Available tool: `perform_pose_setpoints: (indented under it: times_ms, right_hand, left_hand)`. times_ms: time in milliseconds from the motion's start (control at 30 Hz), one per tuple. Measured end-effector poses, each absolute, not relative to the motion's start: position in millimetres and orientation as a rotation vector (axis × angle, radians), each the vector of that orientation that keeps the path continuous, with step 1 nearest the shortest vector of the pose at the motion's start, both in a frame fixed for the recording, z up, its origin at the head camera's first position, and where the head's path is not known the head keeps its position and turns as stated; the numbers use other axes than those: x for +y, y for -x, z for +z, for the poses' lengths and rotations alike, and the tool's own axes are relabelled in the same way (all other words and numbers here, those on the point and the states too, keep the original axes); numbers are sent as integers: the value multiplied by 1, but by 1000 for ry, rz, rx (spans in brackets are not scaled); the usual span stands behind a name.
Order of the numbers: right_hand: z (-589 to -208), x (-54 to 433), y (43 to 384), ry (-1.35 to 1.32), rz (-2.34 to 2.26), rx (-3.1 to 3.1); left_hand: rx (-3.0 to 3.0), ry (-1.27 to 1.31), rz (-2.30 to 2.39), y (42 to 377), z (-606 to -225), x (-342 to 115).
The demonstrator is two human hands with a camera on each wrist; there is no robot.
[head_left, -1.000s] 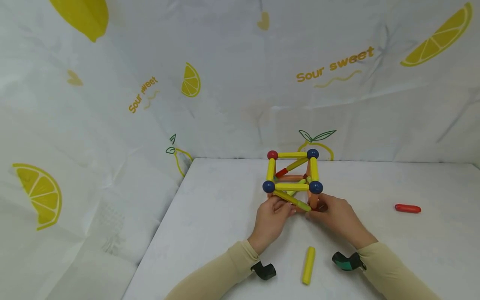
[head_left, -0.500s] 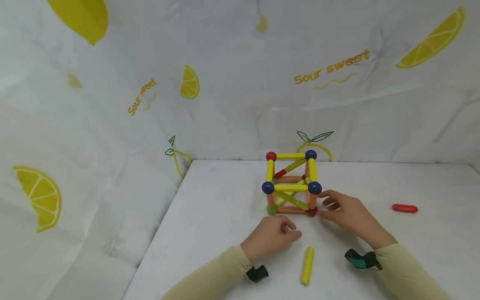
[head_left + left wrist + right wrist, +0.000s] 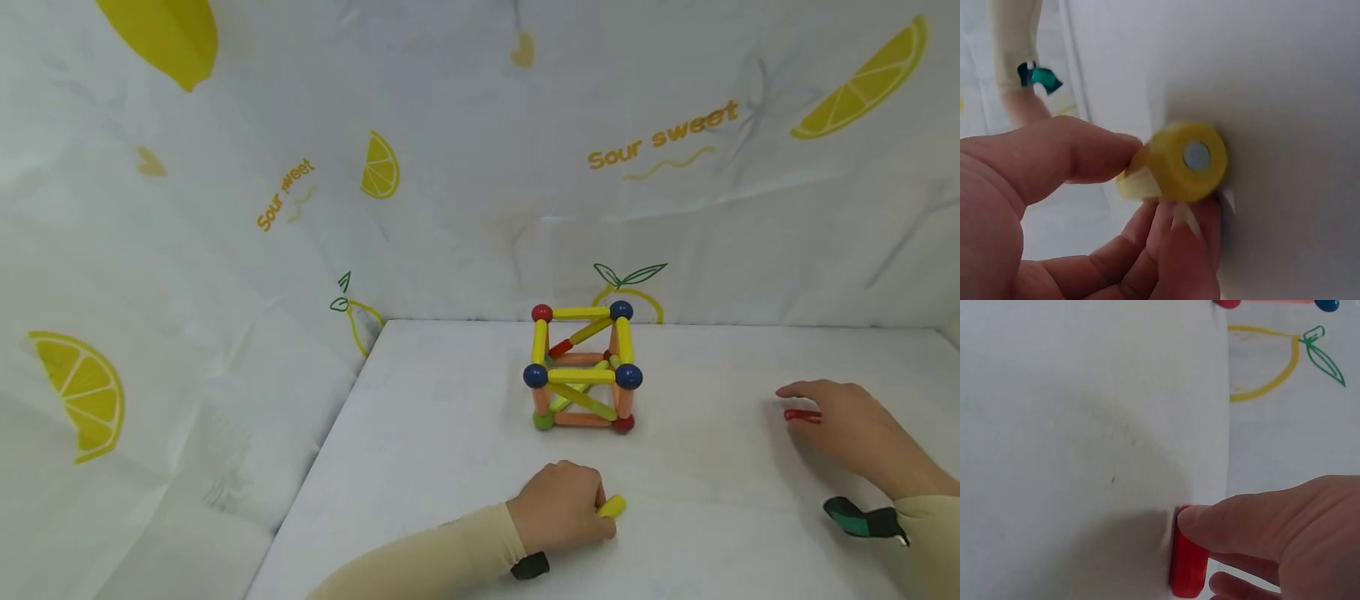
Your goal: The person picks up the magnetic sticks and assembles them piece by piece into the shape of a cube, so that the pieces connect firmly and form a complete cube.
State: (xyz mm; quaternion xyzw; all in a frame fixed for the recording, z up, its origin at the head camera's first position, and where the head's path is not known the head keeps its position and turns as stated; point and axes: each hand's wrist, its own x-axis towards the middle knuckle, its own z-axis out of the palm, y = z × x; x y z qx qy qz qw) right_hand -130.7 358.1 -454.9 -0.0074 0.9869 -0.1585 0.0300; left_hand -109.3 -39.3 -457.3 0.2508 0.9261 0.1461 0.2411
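My left hand (image 3: 562, 510) pinches a yellow magnetic rod (image 3: 613, 506) between thumb and fingers, low over the table. In the left wrist view a round metal magnet shows in the end of that rod (image 3: 1175, 164). Far to the right, my right hand (image 3: 862, 429) reaches over a red magnetic rod (image 3: 802, 415), its index finger extended past the rod's far side. In the right wrist view the thumb (image 3: 1200, 520) overlaps one end of the red rod (image 3: 1189, 569); a firm grip is not visible. A cube frame (image 3: 582, 376) of rods and balls stands apart from both hands.
The white table (image 3: 442, 392) meets a lemon-printed cloth (image 3: 465, 233) behind the cube. The cube has blue, red and green balls at its corners, with yellow and orange rods between them and slanting rods across some sides. Dark wrist-camera mounts hang below both sleeves.
Both hands have left the cube, which stands in place. My left hand came down toward the front and took hold of the yellow rod. My right hand moved right to the red rod.
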Motion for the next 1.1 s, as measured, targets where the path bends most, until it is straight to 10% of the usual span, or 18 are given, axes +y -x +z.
perform_pose_setpoints:
  times_ms: [367, 1100]
  right_hand:
    - [-460, 353, 127, 2, -492, 2998]
    - [-425, 161, 100, 631, -1007, 2891]
  left_hand:
    - [2519, -744, 750, 141, -448, -88]
    - [2538, -1083, 965, 157, -436, -102]
